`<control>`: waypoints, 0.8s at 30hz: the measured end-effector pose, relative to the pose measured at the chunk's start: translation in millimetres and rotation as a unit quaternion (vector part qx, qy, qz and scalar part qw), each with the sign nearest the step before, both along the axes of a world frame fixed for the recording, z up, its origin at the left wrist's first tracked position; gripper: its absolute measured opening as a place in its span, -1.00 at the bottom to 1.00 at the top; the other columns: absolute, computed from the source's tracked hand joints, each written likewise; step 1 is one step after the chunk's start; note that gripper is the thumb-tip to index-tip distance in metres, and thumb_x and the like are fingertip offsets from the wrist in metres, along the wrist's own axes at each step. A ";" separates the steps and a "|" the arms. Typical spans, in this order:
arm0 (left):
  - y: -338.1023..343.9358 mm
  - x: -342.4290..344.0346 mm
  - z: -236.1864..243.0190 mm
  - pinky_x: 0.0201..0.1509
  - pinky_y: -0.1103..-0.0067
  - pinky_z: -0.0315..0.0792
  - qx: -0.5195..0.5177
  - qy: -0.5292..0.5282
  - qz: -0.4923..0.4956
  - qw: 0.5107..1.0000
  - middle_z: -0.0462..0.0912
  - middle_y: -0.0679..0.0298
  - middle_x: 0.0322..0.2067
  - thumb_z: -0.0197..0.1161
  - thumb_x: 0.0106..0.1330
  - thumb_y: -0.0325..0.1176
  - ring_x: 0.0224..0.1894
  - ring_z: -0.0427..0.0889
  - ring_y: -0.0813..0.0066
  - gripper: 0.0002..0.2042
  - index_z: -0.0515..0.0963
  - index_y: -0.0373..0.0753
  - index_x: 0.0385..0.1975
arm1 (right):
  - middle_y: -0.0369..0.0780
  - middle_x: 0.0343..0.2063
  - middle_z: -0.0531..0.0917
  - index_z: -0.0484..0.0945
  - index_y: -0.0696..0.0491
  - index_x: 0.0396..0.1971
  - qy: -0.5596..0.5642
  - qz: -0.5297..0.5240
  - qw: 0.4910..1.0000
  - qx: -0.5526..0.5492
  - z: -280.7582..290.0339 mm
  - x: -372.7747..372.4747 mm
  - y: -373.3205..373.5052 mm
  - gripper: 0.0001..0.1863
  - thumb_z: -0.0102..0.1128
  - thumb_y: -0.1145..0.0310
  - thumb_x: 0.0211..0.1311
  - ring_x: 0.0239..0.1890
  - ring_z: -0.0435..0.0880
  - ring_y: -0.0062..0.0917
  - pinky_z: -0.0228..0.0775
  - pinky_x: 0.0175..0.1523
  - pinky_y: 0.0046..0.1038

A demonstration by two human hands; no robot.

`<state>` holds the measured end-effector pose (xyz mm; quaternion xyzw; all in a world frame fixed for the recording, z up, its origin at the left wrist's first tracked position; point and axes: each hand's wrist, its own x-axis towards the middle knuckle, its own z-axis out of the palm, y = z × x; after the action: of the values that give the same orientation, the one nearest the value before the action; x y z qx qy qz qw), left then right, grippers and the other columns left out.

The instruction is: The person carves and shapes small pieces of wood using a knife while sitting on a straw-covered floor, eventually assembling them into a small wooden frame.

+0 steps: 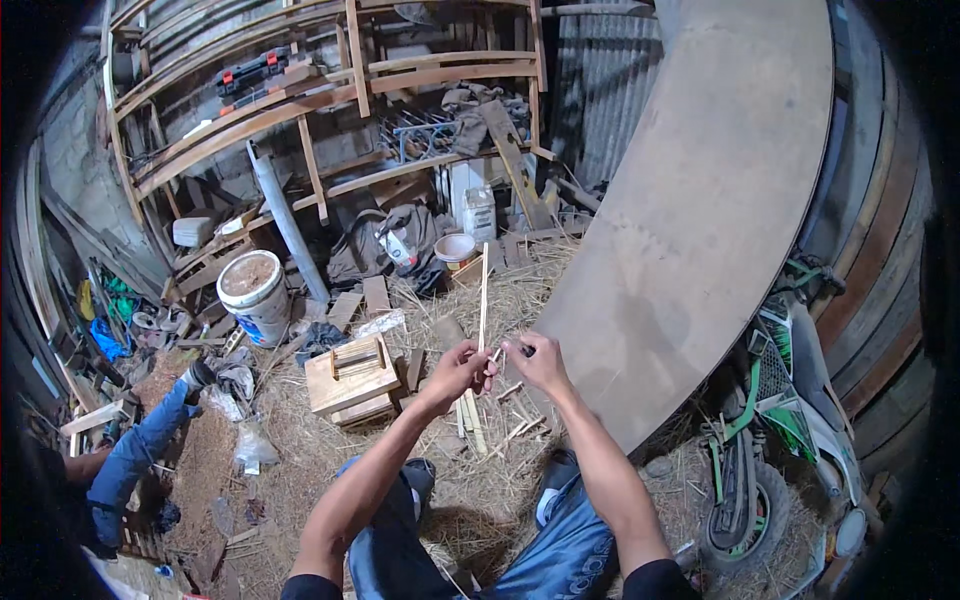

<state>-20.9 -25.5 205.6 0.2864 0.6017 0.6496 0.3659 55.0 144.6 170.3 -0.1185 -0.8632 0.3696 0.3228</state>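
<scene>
My left hand (462, 372) is closed round a thin, pale wooden strip (485, 295), which stands nearly upright above the fingers. Close beside it, my right hand (540, 362) is closed on a small dark tool (528, 350); only a short part of it shows, and its kind cannot be made out. The two hands almost meet at the strip's lower end. Below them, more pale wooden strips (472, 420) and short offcuts lie on the straw-covered ground. Left of my left hand sits a small wooden box (350, 388) with slats on top.
A large curved brown board (700, 200) leans at the right, above a green and white motorbike (770, 440). A white bucket (252, 290) stands at the left near a grey pipe (287, 220). Wooden shelving (330, 100) lines the back. Another person's leg (140, 455) shows at far left.
</scene>
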 end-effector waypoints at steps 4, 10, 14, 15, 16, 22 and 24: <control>11.9 5.4 2.4 -0.52 0.71 0.30 -0.020 0.071 0.019 0.997 0.48 0.36 -0.52 -0.01 0.34 -0.40 -0.57 0.39 0.68 -0.85 0.42 -0.29 -0.21 | -0.08 -0.62 0.59 0.60 0.10 -0.59 -0.071 -0.012 0.994 0.082 13.9 8.3 -7.2 -0.76 0.30 0.22 -0.14 -0.56 0.59 -0.23 0.40 -0.41 -0.33; 18.4 3.7 -3.0 -0.49 0.70 0.23 -0.028 0.231 0.000 0.973 0.41 0.43 -0.58 0.02 0.32 -0.35 -0.55 0.30 0.71 -0.83 0.48 -0.33 -0.33 | -0.02 -0.62 0.59 0.63 0.05 -0.60 -0.126 -0.042 0.981 0.140 14.3 -4.8 -15.7 -0.84 0.27 0.28 -0.17 -0.49 0.63 -0.18 0.46 -0.35 -0.23; 14.8 1.2 -23.8 -0.51 0.68 0.19 -0.026 0.194 -0.011 0.981 0.37 0.46 -0.61 0.00 0.36 -0.20 -0.56 0.25 0.71 -0.70 0.47 -0.33 -0.42 | -0.03 -0.64 0.59 0.61 0.10 -0.63 -0.164 -0.083 0.958 0.219 18.7 -6.5 -16.6 -0.88 0.19 0.37 -0.16 -0.50 0.63 -0.16 0.47 -0.38 -0.24; 14.1 -1.6 -25.1 -0.50 0.69 0.19 -0.028 0.195 -0.011 0.980 0.37 0.46 -0.61 0.00 0.36 -0.20 -0.55 0.25 0.72 -0.70 0.47 -0.34 -0.40 | -0.03 -0.64 0.60 0.61 0.11 -0.63 -0.155 -0.087 0.953 0.243 16.0 -10.3 -14.9 -0.89 0.16 0.40 -0.16 -0.50 0.63 -0.17 0.47 -0.40 -0.24; 10.1 -3.2 -27.1 -0.50 0.69 0.18 -0.032 0.191 -0.006 0.981 0.37 0.46 -0.60 0.00 0.36 -0.19 -0.54 0.25 0.73 -0.70 0.48 -0.34 -0.38 | -0.04 -0.64 0.60 0.60 0.12 -0.64 -0.150 -0.084 0.948 0.267 9.2 -14.7 -16.0 -0.89 0.14 0.42 -0.15 -0.51 0.64 -0.18 0.47 -0.41 -0.25; 23.1 -5.4 -31.3 -0.49 0.65 0.21 0.000 0.148 -0.028 0.989 0.36 0.42 -0.62 0.00 0.36 -0.25 -0.55 0.26 0.68 -0.72 0.47 -0.39 -0.30 | -0.06 -0.64 0.61 0.60 0.10 -0.65 -0.200 -0.171 0.909 0.322 0.3 -18.1 0.2 -0.85 0.04 0.44 -0.08 -0.54 0.65 -0.25 0.47 -0.46 -0.24; 21.2 -7.5 -30.4 -0.51 0.64 0.21 -0.002 0.161 -0.006 0.987 0.36 0.42 -0.64 0.01 0.35 -0.25 -0.58 0.25 0.67 -0.72 0.47 -0.38 -0.36 | -0.07 -0.63 0.61 0.59 0.08 -0.65 -0.192 -0.190 0.909 0.316 0.2 -20.1 -2.0 -0.85 0.04 0.42 -0.07 -0.53 0.65 -0.24 0.47 -0.45 -0.25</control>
<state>-28.4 -4.4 175.2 0.3905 0.6525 0.5912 0.2688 34.9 142.6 170.6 -0.2402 -0.9416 -0.0210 0.2352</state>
